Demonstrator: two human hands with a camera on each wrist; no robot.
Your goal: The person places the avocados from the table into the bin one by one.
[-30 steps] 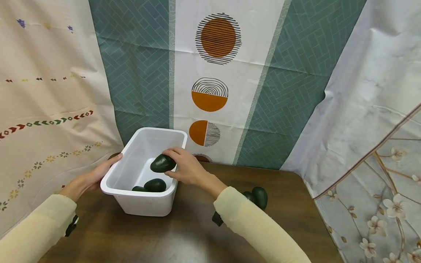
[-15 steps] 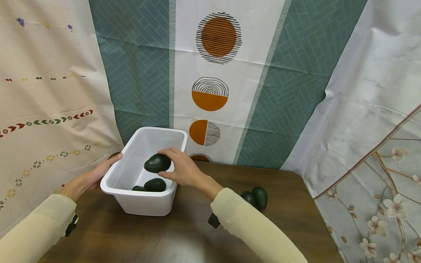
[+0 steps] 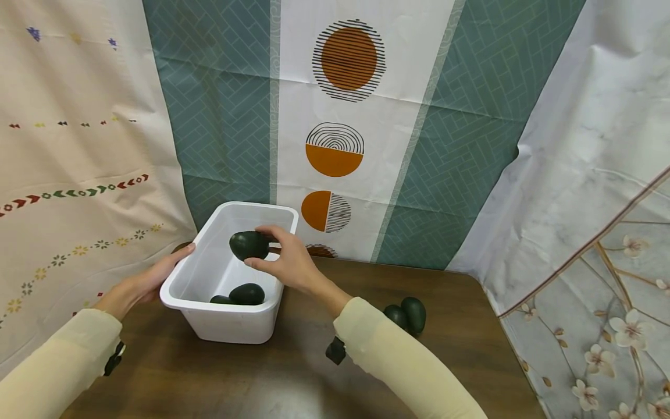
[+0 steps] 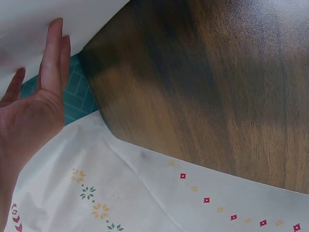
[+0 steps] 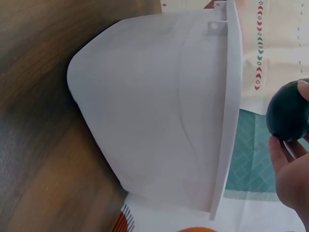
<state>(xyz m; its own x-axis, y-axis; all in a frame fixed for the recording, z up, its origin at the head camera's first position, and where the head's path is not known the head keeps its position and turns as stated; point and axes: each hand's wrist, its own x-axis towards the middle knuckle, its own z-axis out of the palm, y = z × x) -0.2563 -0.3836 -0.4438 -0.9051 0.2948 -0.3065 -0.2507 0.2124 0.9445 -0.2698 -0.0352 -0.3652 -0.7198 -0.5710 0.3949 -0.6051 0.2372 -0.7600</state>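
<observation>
My right hand (image 3: 294, 265) grips a dark green avocado (image 3: 248, 245) between thumb and fingers, above the inside of a white plastic bin (image 3: 235, 327). In the right wrist view that avocado (image 5: 288, 111) is higher than the bin's rim. Inside, at the near end, lie an avocado (image 3: 247, 294) and part of another avocado (image 3: 221, 300). My left hand (image 3: 149, 282) rests against the bin's left side near the rim; in the left wrist view its fingers (image 4: 54, 63) are straight along the white outer wall.
Two more avocados (image 3: 414, 315) sit touching each other on the wooden table (image 3: 460, 349), right of the bin and partly behind my right sleeve. Patterned cloths (image 3: 335, 105) hang behind the table and at both sides.
My right hand has moved left over the bin with the avocado, then slightly up and away, and the avocado has turned in its grasp. The left hand and the bin stay put.
</observation>
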